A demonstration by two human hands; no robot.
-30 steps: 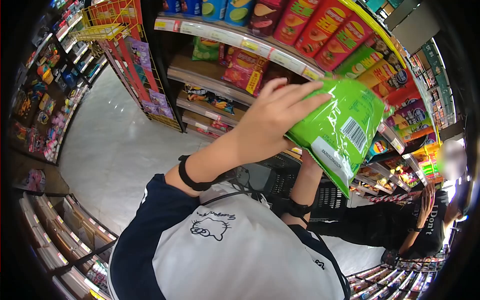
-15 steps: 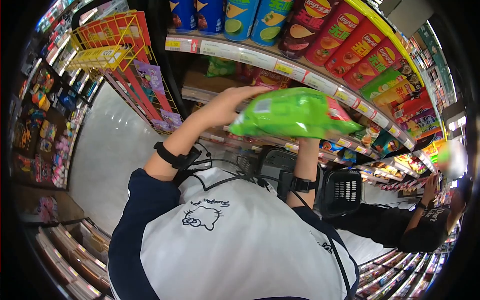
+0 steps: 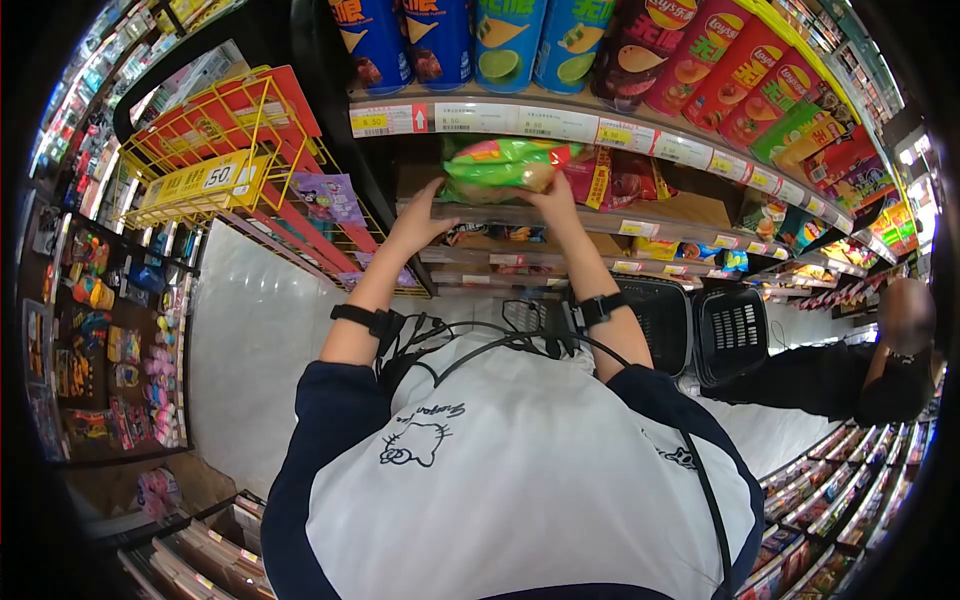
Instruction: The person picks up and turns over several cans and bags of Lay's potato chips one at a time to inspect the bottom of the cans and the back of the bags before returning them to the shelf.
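I count two hands, my left hand (image 3: 422,222) and my right hand (image 3: 553,205), and two black wristbands (image 3: 368,320). On the upper shelf (image 3: 560,105) there are two dark blue canisters (image 3: 438,45), two light blue canisters (image 3: 508,45) and one maroon canister (image 3: 638,55). I also count two black baskets (image 3: 732,330), one yellow wire rack (image 3: 262,150) and one other person (image 3: 895,385).

We're looking out from the wearer's head, a single close view angled steeply down over the white shirt (image 3: 530,470). It faces the snack shelf (image 3: 500,118), baskets right of the shirt, wire rack up to its left!
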